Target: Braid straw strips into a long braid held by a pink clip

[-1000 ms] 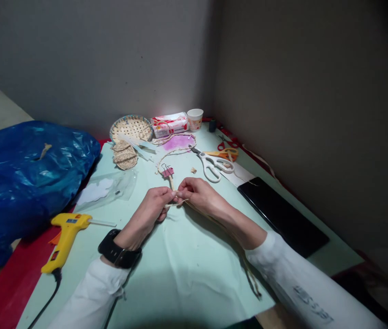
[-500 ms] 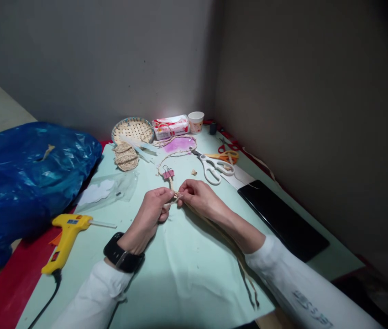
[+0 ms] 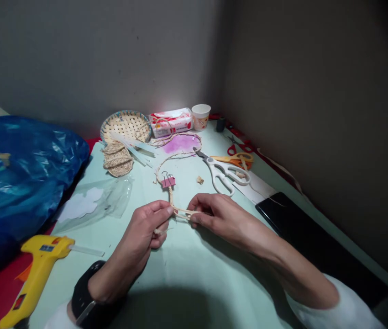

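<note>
A pink binder clip (image 3: 168, 182) grips the upper end of a short braid of pale straw-coloured cord (image 3: 171, 195) on the table. My left hand (image 3: 146, 224) pinches the braid's lower end between thumb and forefinger; a loose strand sticks out by its curled fingers. Just to the right, my right hand (image 3: 223, 219) pinches more strands of the same cord, which stretch in a short span between both hands. Where these strands go beyond the right fingers is hidden. A thin twisted cord (image 3: 166, 160) curves behind the clip.
White-handled scissors (image 3: 222, 171) lie behind my right hand, beside a black flat slab (image 3: 317, 246). At left are a yellow glue gun (image 3: 38, 274) and a blue plastic bag (image 3: 33, 173). A woven basket (image 3: 125, 125), tissue pack (image 3: 173, 122) and paper cup (image 3: 201, 118) stand at the back.
My hands have moved apart, with the right drawing strands to the right from the braid. The view has come closer, and the long cord tails under the right arm are out of sight.
</note>
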Demonstrator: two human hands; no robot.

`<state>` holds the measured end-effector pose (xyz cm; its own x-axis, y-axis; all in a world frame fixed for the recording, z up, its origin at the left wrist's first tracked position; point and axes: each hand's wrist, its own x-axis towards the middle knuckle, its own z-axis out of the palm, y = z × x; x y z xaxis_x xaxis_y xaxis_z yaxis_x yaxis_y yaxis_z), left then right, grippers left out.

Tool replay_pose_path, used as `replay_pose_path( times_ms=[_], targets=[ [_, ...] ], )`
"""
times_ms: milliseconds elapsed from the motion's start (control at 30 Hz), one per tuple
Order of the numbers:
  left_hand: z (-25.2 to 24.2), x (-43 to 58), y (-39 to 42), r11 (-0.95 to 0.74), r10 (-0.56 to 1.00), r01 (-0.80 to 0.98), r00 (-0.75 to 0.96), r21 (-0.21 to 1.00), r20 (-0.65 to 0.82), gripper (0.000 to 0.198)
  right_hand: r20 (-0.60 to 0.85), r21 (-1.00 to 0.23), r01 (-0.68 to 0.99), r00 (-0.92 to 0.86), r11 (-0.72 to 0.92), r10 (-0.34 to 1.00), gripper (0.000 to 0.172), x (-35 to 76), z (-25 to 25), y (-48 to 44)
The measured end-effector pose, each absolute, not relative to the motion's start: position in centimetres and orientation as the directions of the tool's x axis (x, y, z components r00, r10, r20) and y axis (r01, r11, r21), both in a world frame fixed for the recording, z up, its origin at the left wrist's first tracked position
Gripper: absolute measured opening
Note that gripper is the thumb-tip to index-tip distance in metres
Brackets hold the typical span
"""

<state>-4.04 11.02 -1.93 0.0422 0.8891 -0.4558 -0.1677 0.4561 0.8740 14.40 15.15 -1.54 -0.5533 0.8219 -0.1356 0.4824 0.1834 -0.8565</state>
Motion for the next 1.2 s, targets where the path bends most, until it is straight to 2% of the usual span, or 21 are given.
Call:
replay_pose_path(
  times_ms=[100, 200, 300, 400, 500, 600, 667, 733, 833, 967, 1200],
  targets=[
    [-2.0, -4.0, 11.1, 0.492, 0.869, -0.156, 0.032, 0.857, -0.493, 0.019, -0.134, -0.768, 0.589, -0.531, 0.251, 0.837, 0.015, 14.9, -0.6, 15.3],
    [-1.9, -4.0, 11.2, 0.529, 0.846, -0.155, 0.016, 0.834, -0.533, 0.020, -0.109, -0.593, 0.752, -0.428, 0.287, 0.897, 0.015, 15.0, -0.5, 15.2],
    [-1.8, -4.0, 11.2, 0.558, 0.825, -0.163, 0.003, 0.814, -0.565, 0.020, -0.020, -0.484, 0.822, -0.355, 0.301, 0.935, 0.013, 15.1, -0.7, 15.1],
    [-1.7, -4.0, 11.2, 0.567, 0.818, -0.149, -0.011, 0.810, -0.575, 0.020, 0.166, -0.548, 0.786, -0.234, 0.286, 0.958, 0.016, 15.3, -0.4, 15.2],
    [-1.7, -3.8, 11.2, 0.557, 0.826, -0.116, -0.027, 0.822, -0.563, 0.021, 0.266, -0.709, 0.646, -0.126, 0.282, 0.956, 0.010, 15.2, 0.6, 15.2],
    [-1.8, -3.8, 11.2, 0.543, 0.836, -0.088, -0.032, 0.835, -0.548, 0.022, 0.189, -0.868, 0.433, -0.168, 0.245, 0.967, 0.009, 14.4, 1.3, 14.7],
    [-1.9, -3.8, 11.2, 0.536, 0.842, -0.083, -0.024, 0.840, -0.539, 0.022, 0.106, -0.920, 0.338, -0.270, 0.197, 0.957, 0.011, 13.6, 1.2, 14.1],
    [-1.9, -3.9, 11.3, 0.528, 0.848, -0.095, -0.002, 0.844, -0.531, 0.021, 0.072, -0.921, 0.331, -0.373, 0.204, 0.925, 0.013, 12.8, 0.6, 13.5],
    [-1.9, -3.9, 11.3, 0.528, 0.848, -0.123, 0.029, 0.840, -0.528, 0.020, 0.107, -0.827, 0.456, -0.444, 0.328, 0.889, 0.013, 12.0, -0.8, 12.9],
    [-1.8, -3.9, 11.3, 0.557, 0.829, -0.131, 0.027, 0.820, -0.558, 0.021, 0.153, -0.708, 0.603, -0.376, 0.367, 0.914, 0.012, 11.7, -1.9, 12.8],
    [-2.0, -3.8, 11.2, 0.544, 0.836, -0.134, 0.007, 0.828, -0.549, 0.021, 0.188, -0.699, 0.627, -0.304, 0.345, 0.934, 0.001, 11.5, -1.8, 12.7]
  ],
)
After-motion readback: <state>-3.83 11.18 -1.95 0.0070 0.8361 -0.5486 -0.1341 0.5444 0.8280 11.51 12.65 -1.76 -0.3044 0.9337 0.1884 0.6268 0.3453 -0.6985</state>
